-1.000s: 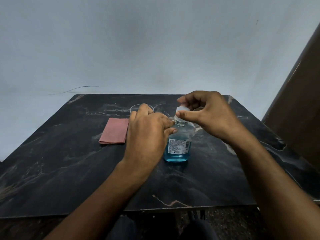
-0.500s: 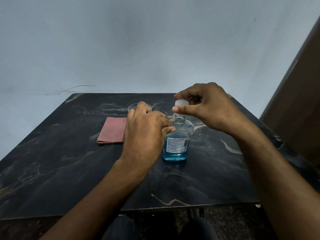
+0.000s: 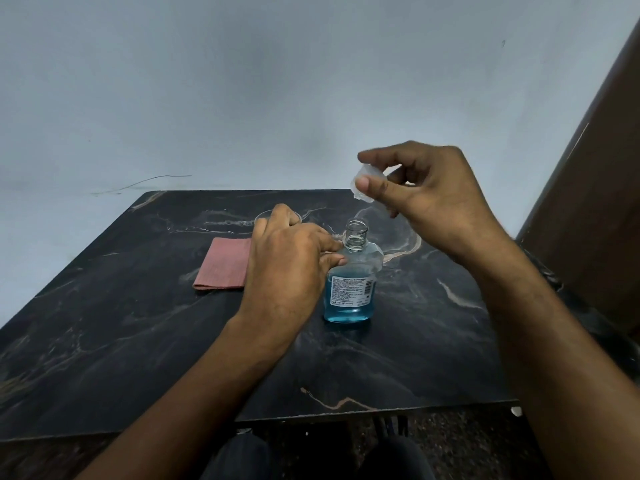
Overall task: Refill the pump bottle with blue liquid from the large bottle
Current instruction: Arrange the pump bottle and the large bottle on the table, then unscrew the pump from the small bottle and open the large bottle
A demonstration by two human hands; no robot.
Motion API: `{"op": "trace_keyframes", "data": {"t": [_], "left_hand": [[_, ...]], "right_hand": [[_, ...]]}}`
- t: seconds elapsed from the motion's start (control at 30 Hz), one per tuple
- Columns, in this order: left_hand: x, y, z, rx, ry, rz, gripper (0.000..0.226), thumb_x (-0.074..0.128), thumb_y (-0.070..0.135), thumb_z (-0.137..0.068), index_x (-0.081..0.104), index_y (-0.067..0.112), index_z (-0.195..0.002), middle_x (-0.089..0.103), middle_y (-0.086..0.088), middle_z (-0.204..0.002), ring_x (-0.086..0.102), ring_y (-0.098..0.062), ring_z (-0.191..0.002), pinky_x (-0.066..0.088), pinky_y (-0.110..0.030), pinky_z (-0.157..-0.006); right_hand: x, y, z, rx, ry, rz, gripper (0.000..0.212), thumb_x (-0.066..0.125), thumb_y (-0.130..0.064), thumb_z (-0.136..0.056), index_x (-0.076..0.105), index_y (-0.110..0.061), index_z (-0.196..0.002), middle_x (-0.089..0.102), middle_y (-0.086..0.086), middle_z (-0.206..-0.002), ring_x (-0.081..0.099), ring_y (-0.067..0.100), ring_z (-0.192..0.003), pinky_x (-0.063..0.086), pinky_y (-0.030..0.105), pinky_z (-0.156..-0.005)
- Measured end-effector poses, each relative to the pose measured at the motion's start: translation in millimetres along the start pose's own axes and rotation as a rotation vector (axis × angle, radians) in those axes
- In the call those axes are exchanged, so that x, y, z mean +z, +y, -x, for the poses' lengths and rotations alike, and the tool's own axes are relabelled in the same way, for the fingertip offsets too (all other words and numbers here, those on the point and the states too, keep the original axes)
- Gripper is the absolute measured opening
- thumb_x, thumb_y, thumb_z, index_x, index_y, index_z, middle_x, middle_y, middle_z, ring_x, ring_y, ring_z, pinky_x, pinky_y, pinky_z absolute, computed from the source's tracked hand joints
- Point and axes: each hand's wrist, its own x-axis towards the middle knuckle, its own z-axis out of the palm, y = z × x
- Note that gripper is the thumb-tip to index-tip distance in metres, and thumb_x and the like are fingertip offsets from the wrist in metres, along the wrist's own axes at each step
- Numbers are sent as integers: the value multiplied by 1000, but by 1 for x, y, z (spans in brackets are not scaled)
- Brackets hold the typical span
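A clear bottle [image 3: 349, 292] about half full of blue liquid stands upright in the middle of the dark marble table [image 3: 138, 341], its neck uncovered. My left hand [image 3: 287, 265] grips the bottle's left shoulder, fingertips touching the glass near the neck. My right hand [image 3: 426, 195] is raised above and to the right of the neck, pinching the translucent white cap [image 3: 365, 185] between thumb and fingers. No pump bottle is in view.
A folded pink cloth [image 3: 225, 268] lies left of my left hand. A clear round glass rim [image 3: 263, 216] shows behind that hand, mostly hidden. A brown panel [image 3: 595, 202] rises at the right table edge. A pale wall stands behind.
The cap came off the bottle neck. My right hand lifted it up and to the right. My left hand kept its hold on the bottle.
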Motion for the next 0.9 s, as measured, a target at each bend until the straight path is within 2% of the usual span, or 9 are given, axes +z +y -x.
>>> {"op": "trace_keyframes", "data": {"t": [0.07,0.17,0.23,0.37,0.5,0.67,0.8,0.83,0.9], "left_hand": [[-1,1,0,-18,-15,15,32,78,48,-78,79,36,-108,74,15,-105,35,-7,-98,26,-28,-84],[-5,2,2,-1,11,23,36,80,48,-76,78,34,-110,75,13,-106,41,-9,-99,25,-28,-85],[-7,2,6,28,54,24,38,82,46,-76,78,30,-111,77,9,-107,50,-15,-102,31,-31,-88],[-7,-1,19,72,164,92,31,80,37,-85,78,19,-111,75,-1,-108,59,-24,-104,47,-40,-92],[-5,-5,34,18,271,211,25,77,22,-90,75,14,-114,69,-4,-108,59,-22,-103,43,-26,-89],[-1,-14,51,-91,326,387,30,75,17,-91,67,15,-120,59,6,-109,61,-19,-101,52,-27,-87],[7,-24,60,-231,328,470,43,78,21,-89,59,23,-127,47,26,-108,53,-3,-96,41,-7,-87],[9,-27,62,-254,318,485,45,78,23,-88,57,24,-127,46,26,-109,52,0,-96,40,-4,-87],[14,-32,67,-294,281,508,48,79,26,-87,55,26,-129,47,25,-109,51,2,-97,40,-5,-88]], "right_hand": [[-1,9,6,76,-20,-112,33,83,-24,-81,75,-18,-112,76,-5,-84,70,12,-62,56,25,-64],[0,32,22,187,-11,-219,45,82,-5,-77,72,-14,-119,77,-1,-100,76,10,-82,58,20,-72],[0,47,38,266,11,-298,47,81,2,-74,72,-14,-117,77,3,-106,75,11,-93,59,22,-79],[4,73,71,387,106,-387,35,81,2,-76,77,-15,-106,80,3,-94,74,12,-88,60,24,-79],[14,95,90,470,169,-301,36,76,8,-77,75,-11,-108,79,-4,-83,68,1,-71,54,15,-63],[23,114,104,546,96,-34,33,85,-7,-74,75,-15,-104,77,1,-89,74,18,-82,60,33,-81],[26,115,106,533,11,141,35,91,-13,-66,75,-20,-96,70,-10,-74,61,-4,-59,51,13,-61],[27,115,106,539,2,149,35,92,-13,-65,75,-20,-96,69,-10,-74,58,-4,-56,48,11,-58],[29,115,106,567,-21,159,38,92,-14,-65,74,-18,-98,72,-7,-82,59,0,-63,54,19,-64]]}}
